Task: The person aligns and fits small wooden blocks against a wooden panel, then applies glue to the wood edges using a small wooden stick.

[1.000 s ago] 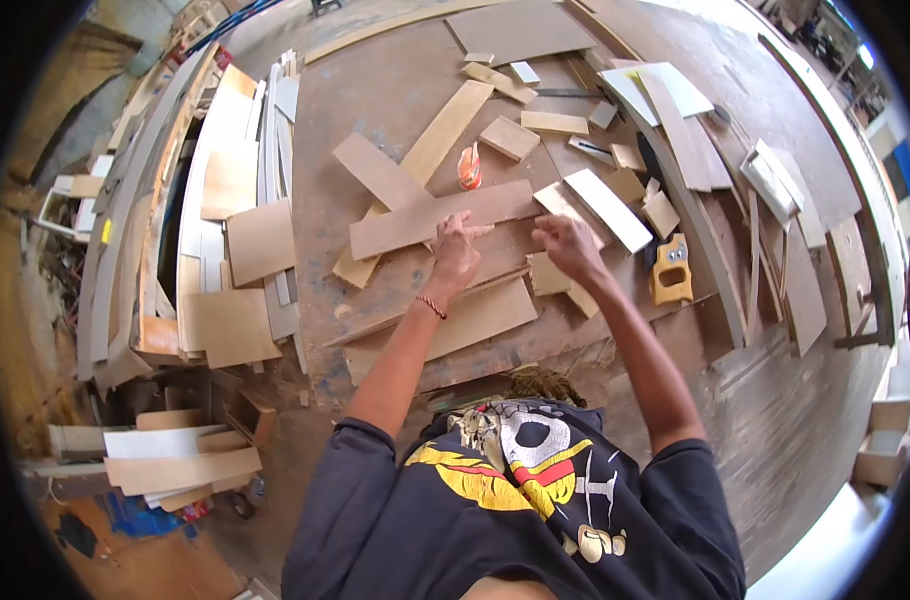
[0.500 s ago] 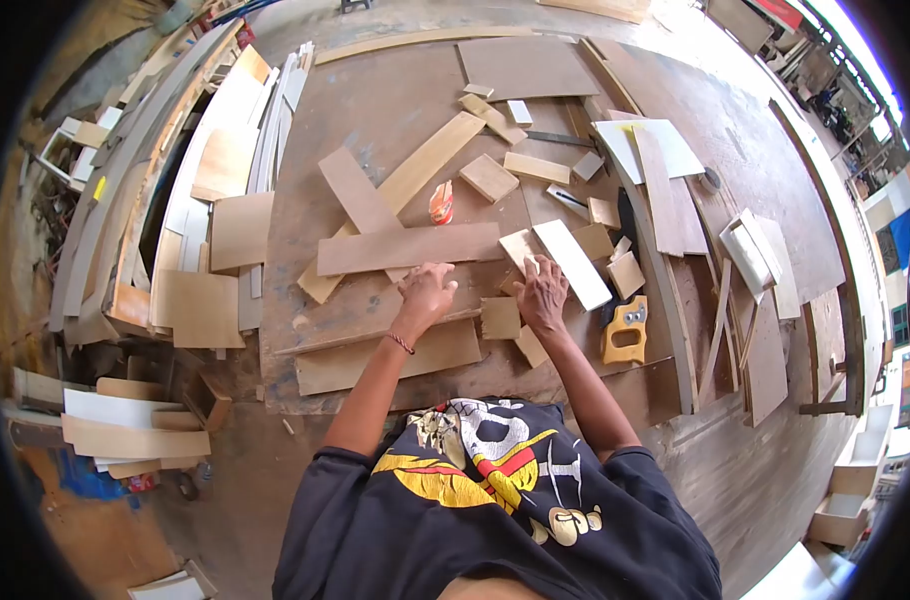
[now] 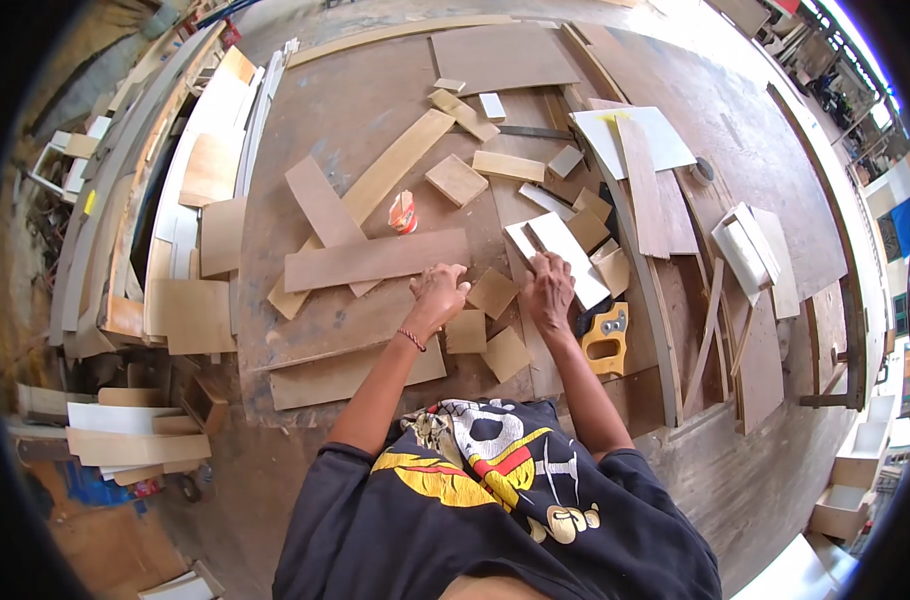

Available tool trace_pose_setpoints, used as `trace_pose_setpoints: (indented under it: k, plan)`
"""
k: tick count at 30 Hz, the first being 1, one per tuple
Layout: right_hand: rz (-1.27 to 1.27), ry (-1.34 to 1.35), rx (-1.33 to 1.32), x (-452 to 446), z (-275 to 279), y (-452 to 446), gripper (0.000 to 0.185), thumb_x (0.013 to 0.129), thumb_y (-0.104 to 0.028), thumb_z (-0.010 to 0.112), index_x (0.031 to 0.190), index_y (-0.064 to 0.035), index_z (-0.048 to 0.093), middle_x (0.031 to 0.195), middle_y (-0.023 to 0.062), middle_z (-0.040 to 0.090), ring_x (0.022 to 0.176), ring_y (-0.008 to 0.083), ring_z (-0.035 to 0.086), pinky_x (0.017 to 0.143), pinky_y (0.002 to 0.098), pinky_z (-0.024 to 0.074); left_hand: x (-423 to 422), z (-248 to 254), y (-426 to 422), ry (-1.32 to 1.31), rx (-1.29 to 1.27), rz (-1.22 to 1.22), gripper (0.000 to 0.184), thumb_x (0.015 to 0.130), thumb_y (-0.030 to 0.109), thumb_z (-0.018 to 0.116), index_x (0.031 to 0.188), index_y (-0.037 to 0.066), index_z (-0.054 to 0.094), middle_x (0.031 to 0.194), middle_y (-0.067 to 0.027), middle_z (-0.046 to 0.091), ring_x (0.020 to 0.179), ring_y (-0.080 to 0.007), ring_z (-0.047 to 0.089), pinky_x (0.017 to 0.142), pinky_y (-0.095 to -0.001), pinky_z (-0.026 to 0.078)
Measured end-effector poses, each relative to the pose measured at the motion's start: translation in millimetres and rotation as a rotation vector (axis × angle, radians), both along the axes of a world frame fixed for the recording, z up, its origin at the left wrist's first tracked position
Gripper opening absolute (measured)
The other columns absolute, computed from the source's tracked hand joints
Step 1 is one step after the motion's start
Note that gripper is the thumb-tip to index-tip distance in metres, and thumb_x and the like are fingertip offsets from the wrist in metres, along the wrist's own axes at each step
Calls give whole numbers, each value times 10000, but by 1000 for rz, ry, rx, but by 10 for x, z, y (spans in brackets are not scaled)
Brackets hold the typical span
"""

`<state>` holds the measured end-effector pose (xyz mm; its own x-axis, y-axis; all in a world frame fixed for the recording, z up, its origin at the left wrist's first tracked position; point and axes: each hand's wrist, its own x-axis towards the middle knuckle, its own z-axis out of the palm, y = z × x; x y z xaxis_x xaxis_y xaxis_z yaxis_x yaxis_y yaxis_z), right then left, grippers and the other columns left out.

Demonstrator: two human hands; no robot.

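Observation:
My right hand [image 3: 550, 292] is closed on the near end of a small wood piece [image 3: 536, 238], whose thin brown edge shows against a white board [image 3: 575, 250]. Its fingertips are partly hidden. My left hand [image 3: 440, 297] hovers or rests near the right end of a long brown plank [image 3: 375, 260], fingers loosely bent and slightly apart, with nothing visible in them. Between the hands lies a square wood block [image 3: 494, 292]. Two more blocks, a ridged one [image 3: 466, 332] and a tan one [image 3: 506, 355], lie closer to my body.
A yellow-handled saw [image 3: 606, 340] lies right of my right hand. A red and white container [image 3: 403, 212] stands behind the plank. Further off are a thick block [image 3: 456, 180] and a narrow strip [image 3: 510, 166]. A raised wooden rail [image 3: 643, 270] runs along the right.
My right hand has tipped the small wood piece up by the white board. Several blocks now show between and below the hands. The view has shifted, so the tabletop appears further left.

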<state>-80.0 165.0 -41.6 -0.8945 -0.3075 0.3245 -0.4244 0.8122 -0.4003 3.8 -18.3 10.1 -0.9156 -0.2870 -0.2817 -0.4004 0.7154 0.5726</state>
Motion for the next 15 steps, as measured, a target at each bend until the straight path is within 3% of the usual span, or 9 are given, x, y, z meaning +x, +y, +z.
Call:
trace_pose_setpoints:
  k: [7, 9, 12, 14, 15]
  plan:
    - [67, -35, -65, -86, 25, -155, 356, 718, -180, 685, 1048, -80, 594, 1079, 85, 548, 1022, 269, 501, 809, 412, 405, -114, -80, 15, 19, -23, 13, 344, 830, 257, 580, 1147, 125, 585, 1159, -154, 549, 1145, -325, 473, 958, -588, 291]
    - [84, -56, -91, -107, 26, -303, 344, 720, -186, 686, 1036, -81, 599, 1071, 88, 555, 1021, 269, 503, 809, 410, 405, -117, -23, -8, 10, -56, 3, 376, 828, 250, 588, 1175, 106, 567, 1197, -147, 546, 1134, -327, 498, 929, -525, 354]
    - [132, -110, -125, -275, -13, -520, 365, 715, -198, 694, 1038, -63, 593, 1069, 103, 561, 1034, 285, 503, 836, 408, 407, -122, -28, -106, 36, -66, 47, 372, 830, 239, 586, 1168, 88, 566, 1176, -158, 557, 1118, -328, 509, 930, -521, 359]
    - [187, -74, -159, -454, -81, -697, 400, 721, -219, 696, 1053, -27, 583, 1084, 141, 559, 1000, 312, 518, 862, 415, 405, -109, -52, -192, 49, -52, 87, 366, 831, 235, 585, 1165, 85, 566, 1167, -157, 561, 1110, -327, 514, 933, -516, 360]
    - [212, -68, -125, -567, -129, -798, 492, 723, -254, 701, 1106, 11, 541, 1137, 205, 538, 1040, 353, 508, 917, 424, 382, -106, -70, -240, 66, -35, 118, 361, 833, 231, 583, 1161, 82, 567, 1157, -155, 566, 1102, -327, 520, 935, -511, 361]
